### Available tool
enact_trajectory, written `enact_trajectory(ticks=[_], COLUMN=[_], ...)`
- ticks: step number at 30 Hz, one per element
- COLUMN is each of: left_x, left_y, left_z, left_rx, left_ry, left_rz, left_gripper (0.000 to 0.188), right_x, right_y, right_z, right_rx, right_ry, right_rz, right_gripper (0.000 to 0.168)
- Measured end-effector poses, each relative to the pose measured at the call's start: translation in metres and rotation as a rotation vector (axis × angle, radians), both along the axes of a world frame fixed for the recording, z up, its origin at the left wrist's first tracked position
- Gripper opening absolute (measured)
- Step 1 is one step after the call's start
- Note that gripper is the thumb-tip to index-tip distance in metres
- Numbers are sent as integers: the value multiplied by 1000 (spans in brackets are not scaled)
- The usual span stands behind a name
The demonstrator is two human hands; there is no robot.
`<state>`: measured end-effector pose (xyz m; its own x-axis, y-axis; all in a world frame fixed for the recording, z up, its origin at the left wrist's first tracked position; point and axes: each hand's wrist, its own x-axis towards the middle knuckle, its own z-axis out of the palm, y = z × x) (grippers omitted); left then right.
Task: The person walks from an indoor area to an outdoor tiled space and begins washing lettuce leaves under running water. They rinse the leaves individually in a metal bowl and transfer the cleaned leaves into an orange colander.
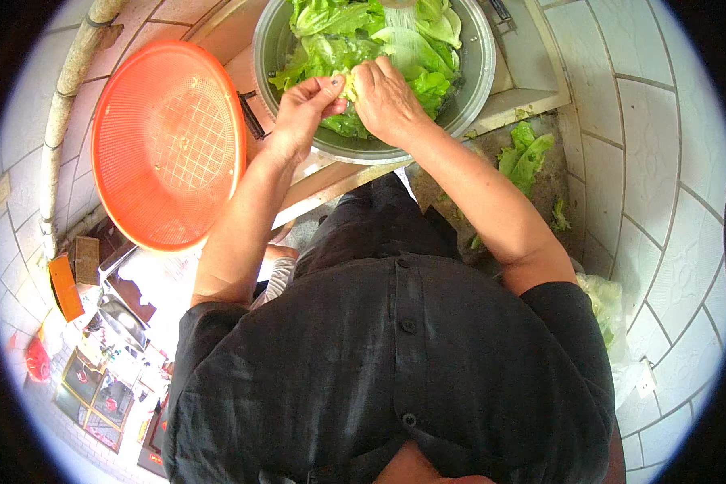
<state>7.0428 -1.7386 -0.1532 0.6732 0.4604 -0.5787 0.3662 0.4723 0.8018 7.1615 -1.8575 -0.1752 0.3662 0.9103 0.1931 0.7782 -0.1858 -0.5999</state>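
Both my hands meet over the near part of a large metal basin (487,72) filled with green lettuce leaves (345,51) and water. Between the fingertips of my left hand (305,112) is a small pale yellow-green piece of lettuce (349,88). My right hand (388,100) holds the same piece from the other side, its fingers curled and partly hidden. Water streams down (402,45) into the basin from a spout at the top edge of the view, just beyond my hands.
An orange plastic colander (106,157) stands left of the basin. Loose lettuce leaves (523,158) lie on the floor to the right, near a plastic bag of greens (605,308). A pipe (57,121) runs along the left wall; white tiles (650,127) line the right.
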Motion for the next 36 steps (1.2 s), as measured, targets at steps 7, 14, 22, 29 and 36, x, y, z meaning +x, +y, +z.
enact_trajectory(ticks=[7, 14, 22, 29, 36], left_x=[1, 65, 46, 50, 28], left_y=[-37, -130, -38, -28, -7], left_z=[-7, 68, -54, -96, -123], left_rx=[-728, -28, 1022, 519, -173], left_ry=[-212, -658, 181, 311, 221], left_rz=[394, -481, -165, -411, 78], left_gripper=[30, 41, 66, 62, 17], right_x=[5, 42, 48, 81, 68], right_y=[-15, -21, -61, -55, -23], right_z=[-9, -51, -54, -52, -61], right_rx=[180, 40, -187, -127, -663], right_ry=[18, 757, 926, 514, 590], right_rz=[-76, -641, -429, -687, -469], right_gripper=[10, 32, 38, 39, 76])
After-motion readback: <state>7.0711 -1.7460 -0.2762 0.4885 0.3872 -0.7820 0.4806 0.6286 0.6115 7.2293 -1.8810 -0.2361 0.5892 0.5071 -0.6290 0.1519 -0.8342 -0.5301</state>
